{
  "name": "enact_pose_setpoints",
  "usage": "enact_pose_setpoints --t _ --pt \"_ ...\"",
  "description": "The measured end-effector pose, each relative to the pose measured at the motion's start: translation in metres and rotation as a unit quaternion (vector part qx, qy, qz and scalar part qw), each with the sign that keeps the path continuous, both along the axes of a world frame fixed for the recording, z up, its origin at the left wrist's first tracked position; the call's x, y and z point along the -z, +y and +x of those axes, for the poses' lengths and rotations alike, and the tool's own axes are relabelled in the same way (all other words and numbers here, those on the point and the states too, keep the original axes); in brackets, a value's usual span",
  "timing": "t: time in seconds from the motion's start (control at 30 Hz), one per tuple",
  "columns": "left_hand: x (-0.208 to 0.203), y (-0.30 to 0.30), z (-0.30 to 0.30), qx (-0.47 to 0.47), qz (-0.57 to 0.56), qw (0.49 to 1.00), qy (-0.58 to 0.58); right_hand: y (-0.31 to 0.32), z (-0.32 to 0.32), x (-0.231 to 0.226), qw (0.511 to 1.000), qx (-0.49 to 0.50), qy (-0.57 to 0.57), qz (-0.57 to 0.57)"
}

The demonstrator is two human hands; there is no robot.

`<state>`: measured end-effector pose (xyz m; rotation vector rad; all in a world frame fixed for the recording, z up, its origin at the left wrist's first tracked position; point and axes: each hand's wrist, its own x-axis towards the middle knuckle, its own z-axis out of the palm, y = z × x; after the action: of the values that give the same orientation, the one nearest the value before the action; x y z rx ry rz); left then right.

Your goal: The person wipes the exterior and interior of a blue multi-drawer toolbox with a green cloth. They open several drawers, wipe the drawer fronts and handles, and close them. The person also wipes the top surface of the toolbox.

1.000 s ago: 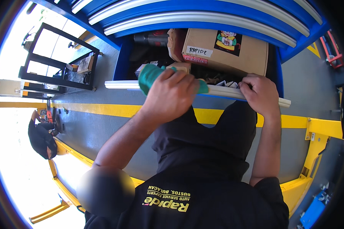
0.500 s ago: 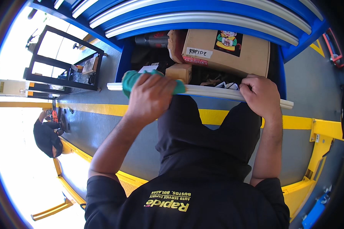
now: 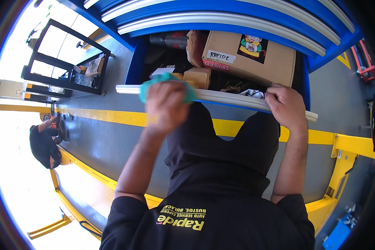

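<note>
An open blue drawer (image 3: 134, 66) with a pale metal front edge carries the things. Inside it lie a large brown cardboard box (image 3: 254, 62) on the right, a smaller tan box (image 3: 198, 77) just beside it, a dark cylindrical can (image 3: 168, 39) at the back, and some crumpled items near the front edge. Below spreads a grey floor (image 3: 100, 141) with yellow stripes.

Left hand (image 3: 167, 106) closed on cloth (image 3: 164, 85), pressed on the front rail (image 3: 233, 99) of the open drawer (image 3: 134, 62). Right hand (image 3: 285, 104) grips the same rail, well to the right of the cloth. Behind the cloth, inside the drawer: small box (image 3: 198, 77), just right of the grip. Large cardboard box (image 3: 250, 56) further back, between the hands. Another person (image 3: 43, 143) far left of the grip, on the floor (image 3: 100, 137).
</note>
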<state>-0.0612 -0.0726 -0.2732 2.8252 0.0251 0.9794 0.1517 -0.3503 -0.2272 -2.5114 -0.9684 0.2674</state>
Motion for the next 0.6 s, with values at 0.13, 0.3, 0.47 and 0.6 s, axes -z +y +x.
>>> enact_pose_setpoints --t 0.13,0.3,0.47,0.6 --pt "0.030 0.091 -0.067 -0.171 0.079 0.982 0.001 0.003 0.000 0.002 1.000 -0.009 -0.009 -0.002" --pt "0.042 0.025 -0.022 -0.157 0.014 0.986 -0.053 0.004 0.000 0.001 1.000 -0.024 0.000 0.004" --pt "0.042 -0.114 0.055 -0.003 -0.077 0.994 -0.083 0.003 0.010 0.007 0.997 -0.056 0.054 0.008" --pt "0.042 -0.084 0.045 0.062 -0.050 0.995 -0.054 0.002 0.005 0.005 0.998 -0.041 0.049 0.002"
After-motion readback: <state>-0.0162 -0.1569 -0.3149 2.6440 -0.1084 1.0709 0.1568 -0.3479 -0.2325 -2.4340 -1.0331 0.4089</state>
